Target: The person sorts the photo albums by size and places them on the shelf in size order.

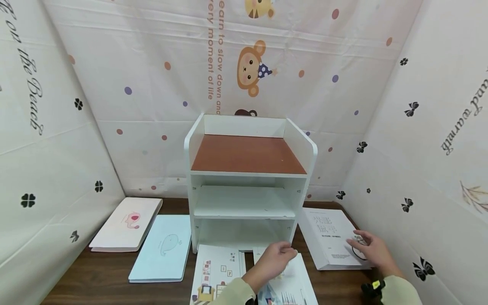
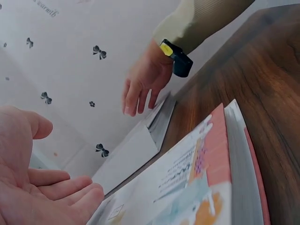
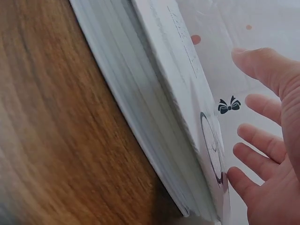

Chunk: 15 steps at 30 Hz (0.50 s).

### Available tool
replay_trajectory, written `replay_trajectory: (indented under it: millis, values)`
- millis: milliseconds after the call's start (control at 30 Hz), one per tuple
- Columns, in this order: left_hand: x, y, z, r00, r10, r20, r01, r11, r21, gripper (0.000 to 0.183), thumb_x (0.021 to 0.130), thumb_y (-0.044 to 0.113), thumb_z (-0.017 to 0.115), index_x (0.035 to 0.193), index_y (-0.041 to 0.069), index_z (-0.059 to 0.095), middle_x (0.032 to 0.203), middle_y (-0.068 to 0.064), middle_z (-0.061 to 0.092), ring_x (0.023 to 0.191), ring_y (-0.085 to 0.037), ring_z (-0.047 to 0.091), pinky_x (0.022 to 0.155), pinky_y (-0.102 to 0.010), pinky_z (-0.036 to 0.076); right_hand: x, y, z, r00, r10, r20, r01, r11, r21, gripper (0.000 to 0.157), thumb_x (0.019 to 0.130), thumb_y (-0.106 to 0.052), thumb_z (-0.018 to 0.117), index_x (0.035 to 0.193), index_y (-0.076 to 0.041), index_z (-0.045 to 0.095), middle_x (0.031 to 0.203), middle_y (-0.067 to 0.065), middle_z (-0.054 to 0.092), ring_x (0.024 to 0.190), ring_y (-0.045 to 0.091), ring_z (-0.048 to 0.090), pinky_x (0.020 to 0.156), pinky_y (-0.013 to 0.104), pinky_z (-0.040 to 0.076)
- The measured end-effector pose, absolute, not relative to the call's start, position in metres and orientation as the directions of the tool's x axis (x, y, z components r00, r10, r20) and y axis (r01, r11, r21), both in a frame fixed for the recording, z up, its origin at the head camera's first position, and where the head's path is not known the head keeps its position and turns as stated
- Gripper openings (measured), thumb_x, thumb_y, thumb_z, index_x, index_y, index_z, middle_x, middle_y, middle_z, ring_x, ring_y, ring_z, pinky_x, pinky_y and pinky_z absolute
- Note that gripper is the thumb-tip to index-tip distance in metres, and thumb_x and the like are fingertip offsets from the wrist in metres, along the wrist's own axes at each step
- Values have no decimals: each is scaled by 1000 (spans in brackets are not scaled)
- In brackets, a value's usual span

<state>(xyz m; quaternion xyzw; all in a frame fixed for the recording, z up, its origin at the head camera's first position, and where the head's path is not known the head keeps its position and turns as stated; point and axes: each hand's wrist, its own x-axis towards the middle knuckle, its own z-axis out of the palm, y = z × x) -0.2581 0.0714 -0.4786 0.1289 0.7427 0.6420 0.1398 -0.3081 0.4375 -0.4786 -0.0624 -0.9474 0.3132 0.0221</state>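
Observation:
My left hand (image 1: 272, 260) hovers over an illustrated book (image 1: 303, 275) that lies before the shelf. In the left wrist view its fingers are loosely bent, with nothing in them. A second illustrated book (image 1: 217, 271) lies just to the left. My right hand (image 1: 373, 252) hangs over the lower right corner of a thick white book (image 1: 331, 237) with a dark ring drawn on its cover. Seen from the right wrist, the fingers (image 3: 258, 161) are spread and relaxed beside the cover; whether a fingertip touches it I cannot tell.
A small white shelf (image 1: 244, 214) with a brown top panel (image 1: 248, 154) stands at the middle of the dark wooden table (image 1: 99, 279). To its left lie a light blue whale notebook (image 1: 164, 250) and a white elephant book (image 1: 126, 224). Patterned cloth (image 1: 152, 93) hangs around.

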Motion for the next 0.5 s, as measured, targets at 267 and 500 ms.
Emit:
replay_trajectory:
  millis: [267, 500]
  values:
    - [-261, 89, -483, -933, 350, -79, -52, 86, 995, 55, 96, 30, 71, 140, 0, 57, 123, -11, 72, 113, -30, 69, 96, -49, 58, -309, 445, -475, -990, 137, -16, 121, 812, -571, 83, 96, -56, 66, 144, 9, 46, 151, 40, 39, 137, 59, 40, 107, 69, 42]
    - [-262, 103, -489, -937, 344, -61, -69, -10, 998, 56, 95, 19, 72, 140, -9, 53, 122, -18, 71, 113, -34, 69, 98, -47, 58, -317, 454, -479, -991, 133, -24, 124, 818, -561, 83, 94, -57, 66, 142, 9, 48, 147, 42, 42, 132, 59, 43, 102, 69, 45]
